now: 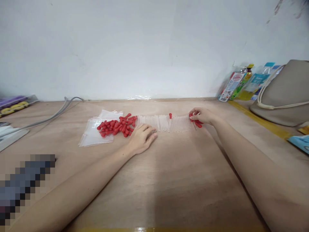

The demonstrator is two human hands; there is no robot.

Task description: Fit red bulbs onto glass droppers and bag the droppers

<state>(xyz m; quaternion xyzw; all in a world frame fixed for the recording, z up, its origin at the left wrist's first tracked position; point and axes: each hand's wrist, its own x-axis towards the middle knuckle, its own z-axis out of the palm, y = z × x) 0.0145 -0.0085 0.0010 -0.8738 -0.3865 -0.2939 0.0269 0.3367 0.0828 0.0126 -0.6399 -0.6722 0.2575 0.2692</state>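
Observation:
A row of clear, thin glass dropper tubes (160,122) lies side by side on the wooden table. One red rubber bulb (170,115) sits at the top of a tube in the middle of the row. My left hand (141,138) lies on the table at the row's lower left, fingers loosely stretched and touching or close to the tube ends. My right hand (202,115) pinches a dropper with a red bulb (191,116) at the row's right end. More red bulbs (198,123) show beneath that hand; their tubes are partly hidden.
Left of the row, a pile of loose red bulbs (116,126) rests partly on clear plastic bags (93,132). A grey cable (56,113) runs at the left. Bottles (259,79), a carton (233,85) and a grey drawstring bag (285,90) stand at the right by the wall.

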